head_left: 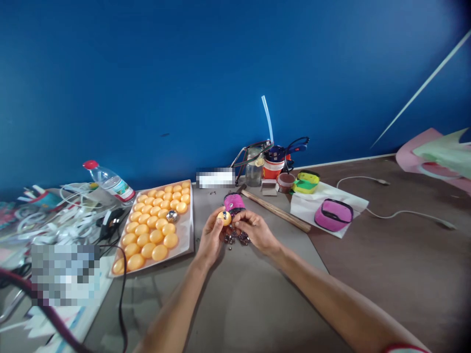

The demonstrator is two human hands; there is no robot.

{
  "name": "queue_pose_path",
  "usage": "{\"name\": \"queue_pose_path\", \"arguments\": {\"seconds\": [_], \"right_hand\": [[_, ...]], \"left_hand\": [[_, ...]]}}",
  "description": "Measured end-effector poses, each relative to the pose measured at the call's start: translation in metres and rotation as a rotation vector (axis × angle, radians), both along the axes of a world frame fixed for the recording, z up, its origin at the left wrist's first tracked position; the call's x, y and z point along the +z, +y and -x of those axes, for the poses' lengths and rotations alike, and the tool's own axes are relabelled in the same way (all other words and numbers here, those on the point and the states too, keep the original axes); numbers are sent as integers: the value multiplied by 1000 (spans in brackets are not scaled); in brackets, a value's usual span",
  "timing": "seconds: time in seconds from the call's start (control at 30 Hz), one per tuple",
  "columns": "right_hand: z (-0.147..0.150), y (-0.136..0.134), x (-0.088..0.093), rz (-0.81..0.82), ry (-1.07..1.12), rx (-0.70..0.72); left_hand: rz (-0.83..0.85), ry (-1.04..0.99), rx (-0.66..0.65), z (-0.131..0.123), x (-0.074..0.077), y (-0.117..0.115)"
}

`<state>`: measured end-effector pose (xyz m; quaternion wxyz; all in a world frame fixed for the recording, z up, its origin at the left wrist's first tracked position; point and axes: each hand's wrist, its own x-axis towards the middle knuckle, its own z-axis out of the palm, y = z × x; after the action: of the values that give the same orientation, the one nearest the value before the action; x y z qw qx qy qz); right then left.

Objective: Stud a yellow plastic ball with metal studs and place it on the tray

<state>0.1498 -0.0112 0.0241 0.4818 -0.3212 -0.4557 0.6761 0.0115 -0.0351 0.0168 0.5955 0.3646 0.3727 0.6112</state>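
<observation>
My left hand [211, 235] pinches a yellow-orange ball [224, 218] that has a dark and shiny patch on its upper side. Close on its right, my right hand [253, 228] has its thumb and fingertips pressed together; anything between them is too small to make out. Behind both hands sits a pink pouch [234, 202] with a dark edge. Small dark shiny pieces [241, 239] lie in a pile under my fingers. To the left, a white tray [187, 235] holds rows of yellow-orange balls [156, 236] and one silvery ball [171, 216].
A wooden-handled hammer [277, 211] lies right of the hands. Behind stand a glass jar [253, 169] and a red cup [273, 169]. A second pink pouch [334, 214] rests on white paper at right. A bottle [114, 184] and tangled cables [68, 218] are at left.
</observation>
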Motion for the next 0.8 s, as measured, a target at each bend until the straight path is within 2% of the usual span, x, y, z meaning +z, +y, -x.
{"name": "queue_pose_path", "arguments": {"seconds": [0.3, 0.53, 0.8], "right_hand": [[-3, 0, 4, 0, 46, 25], [-5, 4, -2, 22, 71, 13], [-4, 3, 1, 90, 128, 46]], "left_hand": [[17, 68, -51, 0, 1, -2], [-79, 337, 39, -3, 2, -4], [-101, 362, 75, -7, 1, -4]]}}
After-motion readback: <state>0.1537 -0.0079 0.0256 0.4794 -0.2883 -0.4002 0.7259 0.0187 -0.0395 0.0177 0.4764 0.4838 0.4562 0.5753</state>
